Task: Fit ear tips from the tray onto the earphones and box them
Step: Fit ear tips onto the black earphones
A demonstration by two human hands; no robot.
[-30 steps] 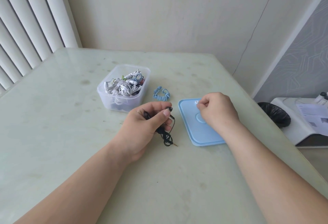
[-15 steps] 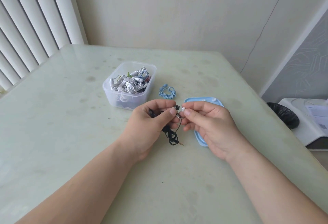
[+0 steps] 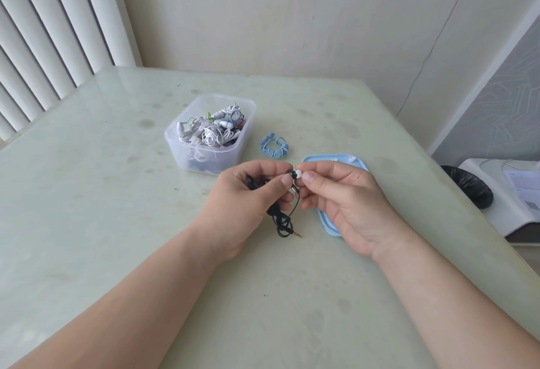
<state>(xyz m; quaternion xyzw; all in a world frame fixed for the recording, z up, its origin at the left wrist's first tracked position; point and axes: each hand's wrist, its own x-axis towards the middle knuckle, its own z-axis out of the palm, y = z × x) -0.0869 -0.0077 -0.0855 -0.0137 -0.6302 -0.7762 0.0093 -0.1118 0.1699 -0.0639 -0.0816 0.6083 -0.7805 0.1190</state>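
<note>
My left hand (image 3: 248, 202) grips a black wired earphone (image 3: 282, 219); its coiled cable and gold plug hang down onto the table. One black earbud sticks out between my left thumb and forefinger. My right hand (image 3: 347, 205) pinches a small white ear tip (image 3: 298, 174) and holds it against that earbud. Under my right hand lies the light blue tray (image 3: 327, 222), with more white ear tips (image 3: 344, 159) at its far edge. A clear plastic box (image 3: 187, 152) full of tangled earphones stands behind my left hand.
A coiled light blue earphone (image 3: 274, 146) lies between the box and the tray. The pale green table (image 3: 87, 193) ends at the right, where a black bag (image 3: 467, 187) and a white device with papers (image 3: 514, 193) sit lower down. Blinds hang at the left.
My right hand left the tray with a white ear tip and came across to the earbud held in my left hand. The tip now touches the earbud.
</note>
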